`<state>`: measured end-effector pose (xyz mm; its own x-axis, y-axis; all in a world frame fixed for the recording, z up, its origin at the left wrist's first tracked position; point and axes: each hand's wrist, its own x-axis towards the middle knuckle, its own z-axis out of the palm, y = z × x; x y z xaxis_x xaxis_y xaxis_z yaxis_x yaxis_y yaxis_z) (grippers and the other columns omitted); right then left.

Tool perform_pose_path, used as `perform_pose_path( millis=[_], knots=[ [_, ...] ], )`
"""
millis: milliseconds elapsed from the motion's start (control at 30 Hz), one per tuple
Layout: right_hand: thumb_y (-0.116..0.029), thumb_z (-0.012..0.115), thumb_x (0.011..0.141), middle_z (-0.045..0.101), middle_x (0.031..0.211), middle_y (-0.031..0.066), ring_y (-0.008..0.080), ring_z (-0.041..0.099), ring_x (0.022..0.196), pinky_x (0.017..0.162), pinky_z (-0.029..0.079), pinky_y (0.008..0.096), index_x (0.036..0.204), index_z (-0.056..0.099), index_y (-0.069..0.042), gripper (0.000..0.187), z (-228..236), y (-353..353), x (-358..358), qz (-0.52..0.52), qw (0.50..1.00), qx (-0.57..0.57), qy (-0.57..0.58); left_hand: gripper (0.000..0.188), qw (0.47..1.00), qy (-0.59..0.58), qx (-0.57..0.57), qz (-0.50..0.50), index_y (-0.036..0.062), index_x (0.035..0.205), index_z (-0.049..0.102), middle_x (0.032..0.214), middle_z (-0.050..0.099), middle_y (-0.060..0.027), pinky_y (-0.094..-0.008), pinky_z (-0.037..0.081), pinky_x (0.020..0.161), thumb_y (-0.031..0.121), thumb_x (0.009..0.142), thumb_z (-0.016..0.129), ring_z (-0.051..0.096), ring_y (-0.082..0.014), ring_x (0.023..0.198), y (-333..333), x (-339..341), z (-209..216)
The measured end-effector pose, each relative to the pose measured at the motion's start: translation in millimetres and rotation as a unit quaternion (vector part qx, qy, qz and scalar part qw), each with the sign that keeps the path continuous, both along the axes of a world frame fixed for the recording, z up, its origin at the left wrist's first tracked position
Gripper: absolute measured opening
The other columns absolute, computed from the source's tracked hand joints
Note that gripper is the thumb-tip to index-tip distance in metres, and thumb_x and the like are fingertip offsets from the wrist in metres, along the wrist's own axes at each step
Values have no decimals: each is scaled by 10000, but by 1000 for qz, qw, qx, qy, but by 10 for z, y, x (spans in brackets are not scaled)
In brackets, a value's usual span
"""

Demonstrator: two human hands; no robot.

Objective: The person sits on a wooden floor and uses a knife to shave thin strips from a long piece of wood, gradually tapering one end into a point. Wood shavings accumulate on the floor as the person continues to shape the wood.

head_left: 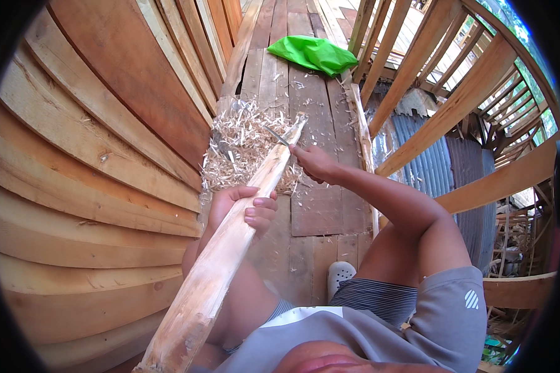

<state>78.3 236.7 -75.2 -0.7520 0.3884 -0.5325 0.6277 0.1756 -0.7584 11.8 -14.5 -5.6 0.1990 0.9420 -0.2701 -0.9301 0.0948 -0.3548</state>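
Note:
A long pale piece of wood [221,261], stripped of bark, slants from my lap up to the far boards. My left hand [262,211] is wrapped round its middle, thumb on one side and fingers on the other. Farther along, my right hand [315,163] is closed round a knife, whose handle is mostly hidden in the fist. The knife's blade [275,135] lies across the narrow far part of the wood, its tip pointing left. The wood's far tip comes down close to the floor.
Curly wood shavings [239,140] are heaped on the plank floor [317,211] left of the wood's far end. A bright green bag [311,55] lies beyond. A board wall [99,155] stands at left; a slatted wooden railing [448,105] runs along the right, above corrugated metal sheets [423,155].

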Motion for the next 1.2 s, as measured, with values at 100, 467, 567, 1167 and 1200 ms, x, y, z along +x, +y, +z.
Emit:
perform_pose_path(
  millis=[100, 467, 567, 1167, 1200],
  knots=[
    [-566, 420, 958, 287, 490, -43, 82, 211, 380, 350, 121, 298, 578, 325, -163, 562, 22, -59, -12, -63, 989, -134, -13, 316, 1000, -2, -3, 0, -86, 1090, 454, 807, 461, -72, -279, 410, 542, 137, 866, 470, 436, -138, 612, 13, -3, 10],
    [-400, 273, 1011, 658, 887, 285, 437, 640, 879, 856, 465, 505, 971, 648, 84, 613, 312, -30, 11, 107, 972, 210, -5, 339, 999, -26, 12, 32, -95, 1103, 434, 809, 442, -70, -287, 424, 551, 132, 854, 474, 442, -138, 620, 30, -16, 52],
    [-345, 277, 1003, 644, 897, 308, 456, 631, 872, 834, 467, 527, 937, 646, 90, 573, 272, -288, 54, 60, 968, 245, -4, 334, 997, -50, 10, 52, -89, 1099, 432, 805, 441, -68, -281, 429, 553, 123, 846, 479, 445, -134, 621, 33, 26, 46],
    [-357, 313, 1009, 620, 765, 234, 386, 617, 776, 778, 449, 474, 834, 592, 64, 535, -147, 392, -8, 95, 975, 191, 55, 372, 996, 30, 83, -23, -44, 1148, 444, 805, 450, -55, -267, 436, 562, 192, 862, 476, 469, -145, 649, 370, -206, -497],
    [-347, 325, 1009, 619, 761, 221, 371, 616, 770, 774, 451, 464, 837, 588, 62, 516, -172, 450, 0, 103, 975, 181, 77, 391, 996, 41, 71, -33, -43, 1166, 441, 806, 451, -57, -271, 441, 565, 200, 862, 478, 470, -149, 648, 433, -229, -510]
  ],
)
